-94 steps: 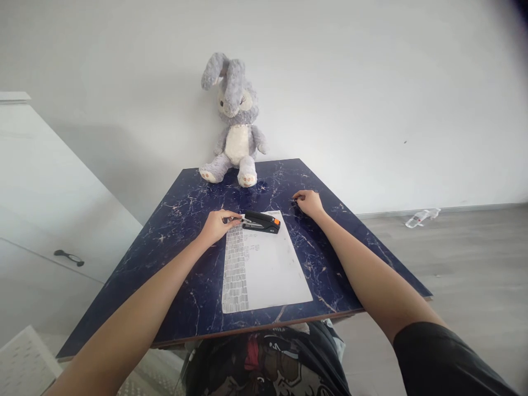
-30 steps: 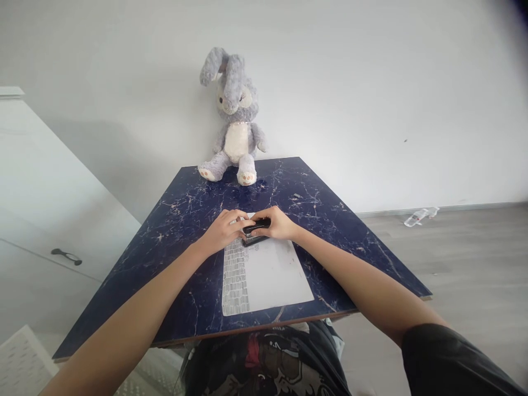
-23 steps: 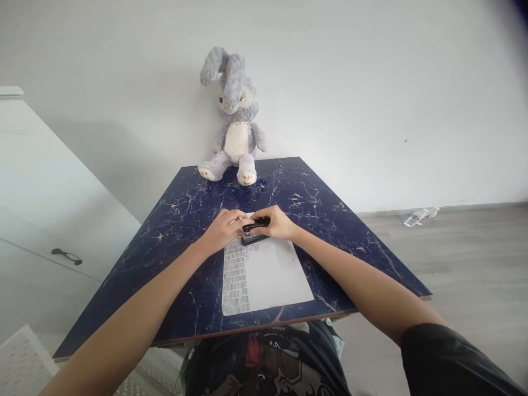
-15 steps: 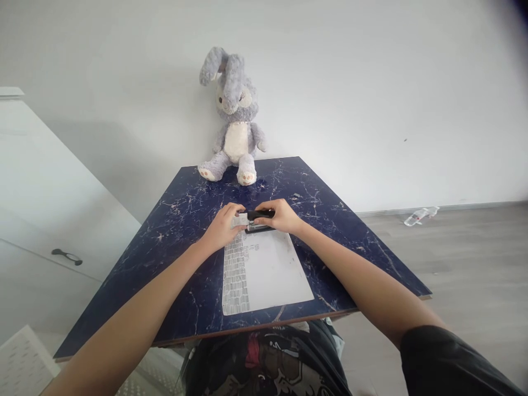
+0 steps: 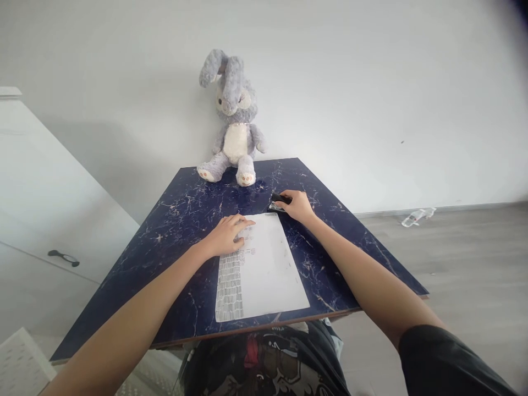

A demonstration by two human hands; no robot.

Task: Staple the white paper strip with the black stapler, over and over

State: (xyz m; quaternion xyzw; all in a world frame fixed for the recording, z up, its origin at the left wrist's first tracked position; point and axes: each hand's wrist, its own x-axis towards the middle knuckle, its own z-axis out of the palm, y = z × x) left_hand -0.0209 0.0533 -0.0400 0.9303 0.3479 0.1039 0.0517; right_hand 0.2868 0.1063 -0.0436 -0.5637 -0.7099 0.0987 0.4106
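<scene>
L hand (image 5: 226, 236) splayed open on paper (image 5: 270, 275); R hand (image 5: 300, 205) fingers gripping stapler (image 5: 278, 201), paper's 1 o'clock. Poss. skew if L press too lt.

The table (image 5: 177, 220) has a smooth, glossy top with marble-look veining; its near edge appears to be wood. The paper (image 5: 272, 280) is smooth and matt. The stapler (image 5: 277, 197) looks to be black plastic with a metallic-looking part. The far plush rabbit (image 5: 236, 140) is fluffy, matt cloth. The wall (image 5: 350, 99) is smooth and matt. The left cabinet (image 5: 49, 181) is smooth; its handle (image 5: 64, 257) looks metallic. The wrapper-like item (image 5: 414, 218) at right is clear, shiny plastic.
</scene>
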